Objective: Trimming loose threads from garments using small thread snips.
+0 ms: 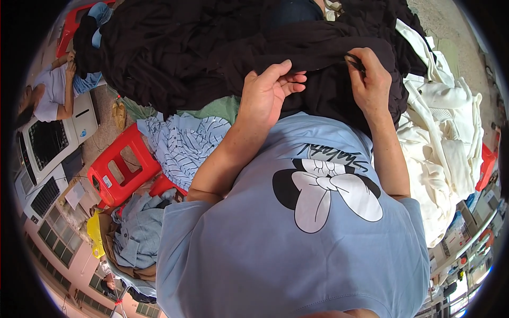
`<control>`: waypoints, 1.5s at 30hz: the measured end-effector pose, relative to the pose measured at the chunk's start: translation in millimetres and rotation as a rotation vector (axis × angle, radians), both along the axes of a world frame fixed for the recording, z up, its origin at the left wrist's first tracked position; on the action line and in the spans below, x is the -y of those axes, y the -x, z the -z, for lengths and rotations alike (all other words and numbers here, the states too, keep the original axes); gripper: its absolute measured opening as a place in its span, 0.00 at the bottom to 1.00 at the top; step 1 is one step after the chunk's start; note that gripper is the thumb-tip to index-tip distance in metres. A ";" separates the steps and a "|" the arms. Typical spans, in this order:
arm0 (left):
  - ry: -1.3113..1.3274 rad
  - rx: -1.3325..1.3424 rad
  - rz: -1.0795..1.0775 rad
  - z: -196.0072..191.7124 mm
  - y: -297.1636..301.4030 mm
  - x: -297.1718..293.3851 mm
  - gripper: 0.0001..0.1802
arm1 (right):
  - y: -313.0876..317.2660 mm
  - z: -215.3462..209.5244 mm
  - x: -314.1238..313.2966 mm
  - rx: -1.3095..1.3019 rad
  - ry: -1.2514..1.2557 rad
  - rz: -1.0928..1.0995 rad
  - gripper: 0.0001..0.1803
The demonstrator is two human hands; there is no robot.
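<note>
A large black garment (191,47) lies heaped across my lap and the space in front of me. My left hand (268,93) rests on a fold of it, fingers together, pinching the cloth near its edge. My right hand (368,74) is a little to the right, on the same fold. Its fingers are closed around a small dark tool (355,61), which looks like thread snips, with the tip against the black cloth. I wear a light blue T-shirt (254,238) with a black and white bow print.
A pile of white garments (445,148) lies at my right. At my left are a striped pale blue cloth (183,148), a green cloth (217,108), a red plastic stool (124,169) and crumpled blue clothes (138,228). Another person (50,95) sits at far left beside a white machine (47,143).
</note>
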State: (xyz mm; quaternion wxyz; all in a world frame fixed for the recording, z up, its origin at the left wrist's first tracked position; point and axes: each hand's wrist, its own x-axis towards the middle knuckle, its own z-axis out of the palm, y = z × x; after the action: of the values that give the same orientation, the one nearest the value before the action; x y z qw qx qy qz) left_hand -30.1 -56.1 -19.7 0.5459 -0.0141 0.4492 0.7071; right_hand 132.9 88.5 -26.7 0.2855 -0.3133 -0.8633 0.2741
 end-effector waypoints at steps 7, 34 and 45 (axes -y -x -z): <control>-0.039 -0.018 0.004 -6.6 -5.4 -2.7 0.06 | 14.8 -22.0 19.8 -0.019 0.118 -0.065 0.13; -0.038 -0.042 -0.027 2.1 -9.0 -4.3 0.04 | 28.2 -11.6 32.5 0.065 -0.190 -0.167 0.09; -0.018 -0.039 -0.023 3.8 -10.0 -4.1 0.04 | 27.3 -6.5 32.4 0.071 -0.334 -0.158 0.09</control>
State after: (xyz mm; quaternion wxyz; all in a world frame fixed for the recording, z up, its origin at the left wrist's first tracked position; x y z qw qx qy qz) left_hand -20.1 -51.9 -23.5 0.5290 -0.0004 0.4531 0.7176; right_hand 105.6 56.1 -20.2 0.2806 -0.2023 -0.9282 0.1371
